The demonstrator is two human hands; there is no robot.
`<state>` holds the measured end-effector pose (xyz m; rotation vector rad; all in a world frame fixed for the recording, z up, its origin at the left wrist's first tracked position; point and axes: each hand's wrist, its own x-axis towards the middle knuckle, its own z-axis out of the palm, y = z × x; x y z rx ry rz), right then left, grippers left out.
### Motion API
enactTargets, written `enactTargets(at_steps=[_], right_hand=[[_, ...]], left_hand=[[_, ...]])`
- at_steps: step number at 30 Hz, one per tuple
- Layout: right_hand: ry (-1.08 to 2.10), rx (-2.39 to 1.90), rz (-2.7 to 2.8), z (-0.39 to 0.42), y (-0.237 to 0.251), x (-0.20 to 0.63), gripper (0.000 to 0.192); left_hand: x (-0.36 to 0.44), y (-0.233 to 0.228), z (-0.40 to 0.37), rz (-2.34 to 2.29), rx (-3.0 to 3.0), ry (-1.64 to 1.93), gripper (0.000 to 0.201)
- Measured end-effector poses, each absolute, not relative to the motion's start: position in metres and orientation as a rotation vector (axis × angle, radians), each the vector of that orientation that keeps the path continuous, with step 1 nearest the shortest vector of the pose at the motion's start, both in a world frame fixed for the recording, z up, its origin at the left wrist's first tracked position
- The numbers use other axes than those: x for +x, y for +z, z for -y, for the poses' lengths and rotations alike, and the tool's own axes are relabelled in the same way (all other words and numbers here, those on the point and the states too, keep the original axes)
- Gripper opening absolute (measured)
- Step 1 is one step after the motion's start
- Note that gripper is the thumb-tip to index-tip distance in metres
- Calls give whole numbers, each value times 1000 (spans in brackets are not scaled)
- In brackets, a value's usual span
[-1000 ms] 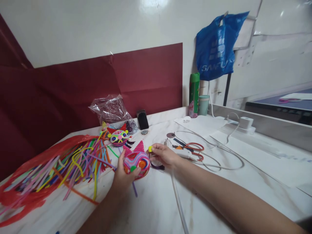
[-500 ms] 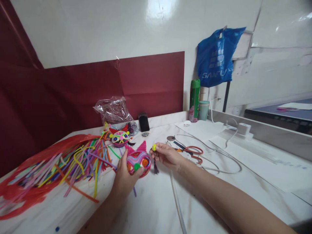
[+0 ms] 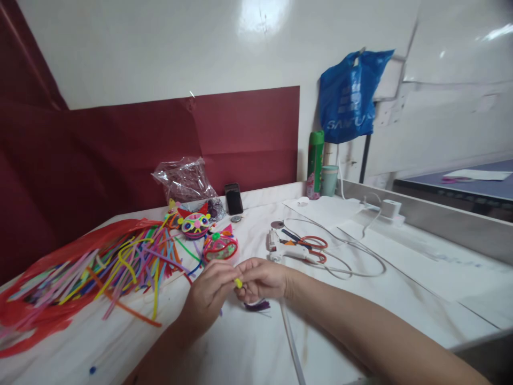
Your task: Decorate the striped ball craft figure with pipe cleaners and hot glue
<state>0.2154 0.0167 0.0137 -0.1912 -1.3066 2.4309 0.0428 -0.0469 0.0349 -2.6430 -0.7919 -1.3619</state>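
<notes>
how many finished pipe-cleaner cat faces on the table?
2. One cat face lies in front of the clear plastic bag; the other cat face lies just beyond the left hand. Others may be buried under the loose pipe cleaners.

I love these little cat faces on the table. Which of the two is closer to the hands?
The pink cat face with pointed ears, just beyond the left hand and right hand. The other cat face, with yellow-ringed eyes, lies farther back by the clear bag.

Left hand (image 3: 210,291) and right hand (image 3: 260,279) meeting fingertip to fingertip, forearms converging
</notes>
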Motion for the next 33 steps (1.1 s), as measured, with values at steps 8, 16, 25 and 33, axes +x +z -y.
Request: enactTargets(at_steps=[8,16,25,33], right_hand=[[2184,-315,1619,-22,14,212,38],[337,-1464,2272,-56,58,277,23],[-136,-1622,2448,-61,7,296,23],[-7,-1506,2283,-56,8,297,23]], left_hand=[[37,32,45,1003,-2733,-1405,18],[51,33,45,2029,-2507,-1986,13],[57,25,42,2061,-2395,-2269,11],[52,21,37,2042,-2113,-2431,15]])
